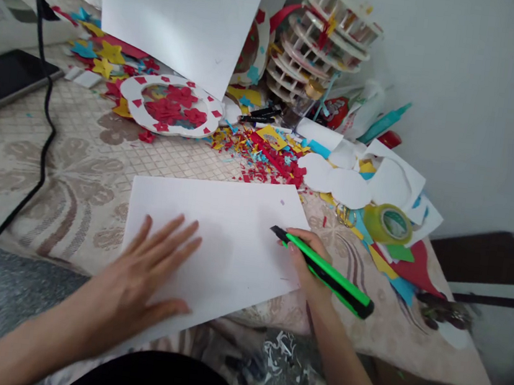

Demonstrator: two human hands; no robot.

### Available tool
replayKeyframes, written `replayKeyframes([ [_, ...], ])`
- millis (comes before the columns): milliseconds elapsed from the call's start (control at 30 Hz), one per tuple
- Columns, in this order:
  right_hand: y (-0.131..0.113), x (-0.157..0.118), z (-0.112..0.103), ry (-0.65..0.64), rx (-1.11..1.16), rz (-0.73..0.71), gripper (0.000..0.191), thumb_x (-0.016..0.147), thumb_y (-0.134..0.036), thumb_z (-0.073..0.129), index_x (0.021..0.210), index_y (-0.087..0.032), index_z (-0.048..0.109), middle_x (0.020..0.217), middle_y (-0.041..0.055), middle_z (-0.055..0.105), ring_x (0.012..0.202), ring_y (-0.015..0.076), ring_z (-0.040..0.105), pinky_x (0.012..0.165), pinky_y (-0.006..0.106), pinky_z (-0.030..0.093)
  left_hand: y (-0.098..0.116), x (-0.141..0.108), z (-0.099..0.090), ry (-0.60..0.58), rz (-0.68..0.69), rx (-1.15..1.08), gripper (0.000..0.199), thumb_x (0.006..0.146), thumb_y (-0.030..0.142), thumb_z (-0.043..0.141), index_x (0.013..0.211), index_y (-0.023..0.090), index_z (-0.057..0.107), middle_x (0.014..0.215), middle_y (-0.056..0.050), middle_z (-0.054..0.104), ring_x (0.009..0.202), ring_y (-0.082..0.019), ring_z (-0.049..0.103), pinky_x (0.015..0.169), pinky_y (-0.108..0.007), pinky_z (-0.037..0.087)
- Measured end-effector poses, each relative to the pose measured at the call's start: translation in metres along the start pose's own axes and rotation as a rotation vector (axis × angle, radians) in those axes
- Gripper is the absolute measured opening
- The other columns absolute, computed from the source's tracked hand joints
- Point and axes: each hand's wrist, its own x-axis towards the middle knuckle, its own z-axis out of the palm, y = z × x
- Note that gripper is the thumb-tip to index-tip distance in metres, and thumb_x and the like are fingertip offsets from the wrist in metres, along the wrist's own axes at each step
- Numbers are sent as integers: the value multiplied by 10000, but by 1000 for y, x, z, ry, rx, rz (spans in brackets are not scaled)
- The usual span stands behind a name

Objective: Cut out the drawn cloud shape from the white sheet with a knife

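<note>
Patterned tablecloth under white sheet; left hand spread flat on sheet; right hand pinching green cutter.

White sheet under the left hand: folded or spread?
Spread. The white sheet lies flat on the patterned cloth, no fold visible, left hand open over it.

No text can be read; the marks inside the tape roll, beyond the right hand, are too small to make out.

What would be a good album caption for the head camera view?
Left hand flat on white paper, right hand holding a green cutter.
</note>
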Motion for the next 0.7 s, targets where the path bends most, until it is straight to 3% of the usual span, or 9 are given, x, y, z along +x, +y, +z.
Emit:
replayKeyframes([
  [100, 16, 3, -4, -8, 81, 42, 252, 896, -370, 639, 1107, -233, 643, 838, 28, 741, 867, 227, 721, 824, 372, 546, 27, -6, 10, -60, 123, 15, 809, 916, 653, 497, 1523, 146, 329, 1604, -116, 304, 1516, -310, 167, 1244, -509, 23],
  [267, 26, -8, -4, -4, 187, 50, 246, 887, -396, 648, 1072, -234, 661, 813, 23, 743, 875, 236, 724, 934, 429, 512, 38, -14, 26, -60, 186, 215, 542, 908, 247, 545, 1429, 112, 485, 1574, -117, 368, 1522, -306, 137, 1249, -509, -5],
  [533, 26, -15, -38, 115, 256, 14, 237, 855, -356, 673, 1053, -227, 657, 941, 43, 735, 847, 232, 721, 879, 426, 542, 17, -19, -17, -35, 439, 173, 400, 1022, 335, 407, 1400, 287, 530, 1582, 73, 356, 1525, -248, 139, 1254, -554, -35],
  [700, 33, -8, -60, 146, 373, 71, 184, 835, -319, 658, 1000, -238, 658, 873, 18, 719, 801, 206, 696, 815, 375, 540, -2, -12, -33, 53, 634, 56, 296, 1027, 314, 454, 1268, 360, 617, 1496, 137, 464, 1485, -150, 275, 1274, -470, 86],
])
